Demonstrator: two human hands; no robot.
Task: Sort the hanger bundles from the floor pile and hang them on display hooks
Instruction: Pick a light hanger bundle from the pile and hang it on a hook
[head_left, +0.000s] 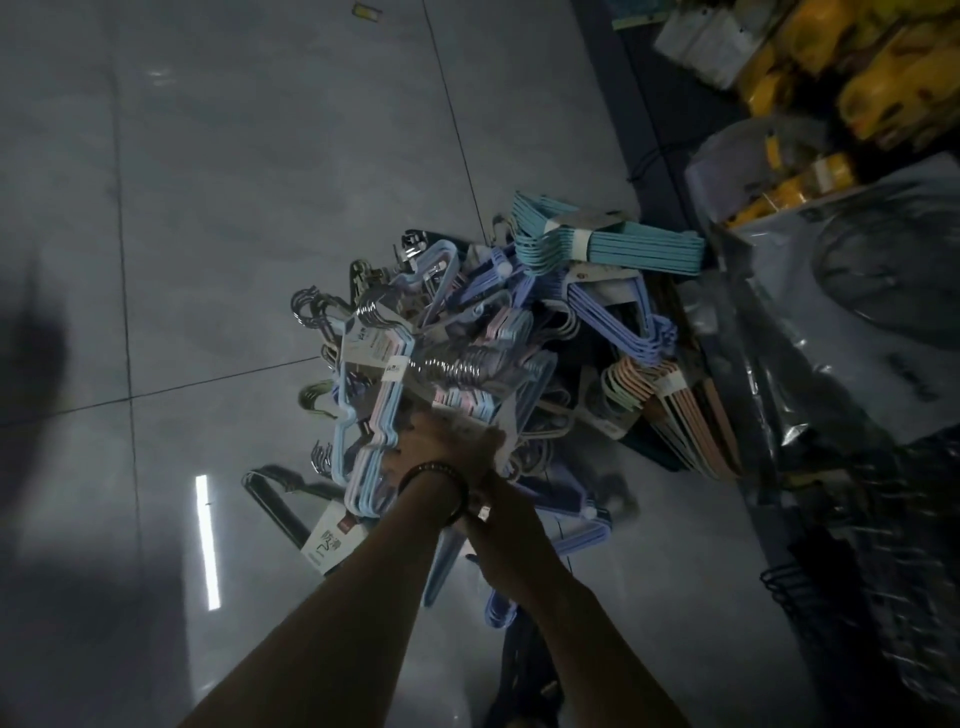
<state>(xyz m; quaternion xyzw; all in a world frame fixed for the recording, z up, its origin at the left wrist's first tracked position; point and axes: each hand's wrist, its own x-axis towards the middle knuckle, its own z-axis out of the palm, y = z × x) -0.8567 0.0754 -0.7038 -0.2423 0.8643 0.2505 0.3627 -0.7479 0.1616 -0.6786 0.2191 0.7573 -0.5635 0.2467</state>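
Your left hand (441, 447) clamped on pastel hanger bundle (374, 395); your right hand (498, 467) beside it, grip indiscernible; floor pile (571, 312) beneath.

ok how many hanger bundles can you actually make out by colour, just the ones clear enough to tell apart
The middle of the pile is too tangled to count; these bundles stand out:
teal bundle, at the top of the pile: 1
lavender bundle: 1
peach and beige bundle: 1
pale blue and pink bundle, held up: 1
dark hanger bundle with white label, on the floor: 1
Total: 5
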